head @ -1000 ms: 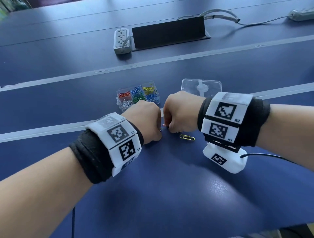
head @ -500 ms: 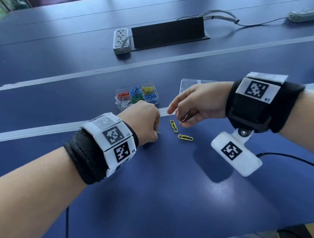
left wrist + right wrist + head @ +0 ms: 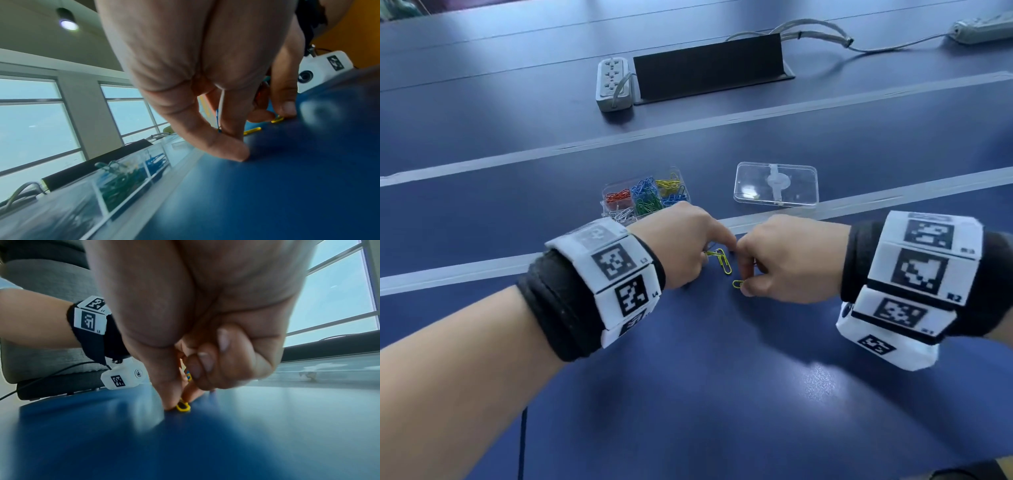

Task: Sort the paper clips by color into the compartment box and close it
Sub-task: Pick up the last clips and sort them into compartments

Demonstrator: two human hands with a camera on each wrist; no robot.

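Observation:
The clear compartment box (image 3: 608, 190) stands open behind my left hand, holding red, blue, yellow, green and white clips in separate cells. Its lid (image 3: 777, 185) lies apart to the right. Two yellow paper clips (image 3: 723, 262) lie on the blue table between my hands. My left hand (image 3: 717, 250) is curled, fingertips at one of them; the left wrist view shows a white and a blue clip (image 3: 219, 112) pinched between thumb and finger. My right hand (image 3: 743, 284) pinches a third yellow clip (image 3: 183, 407) against the table, with more clips (image 3: 188, 376) tucked under its curled fingers.
A white power strip (image 3: 613, 84) and a black cable hatch (image 3: 709, 66) sit at the back of the table (image 3: 722, 394). Pale seams cross the table under the box and lid. A black cable (image 3: 522, 442) runs off the near edge by my left arm.
My right hand, raised and turned half a second ago, has come back down and closed its thumb and finger on the nearer yellow clip. My left fingers have reached to the other yellow clips.

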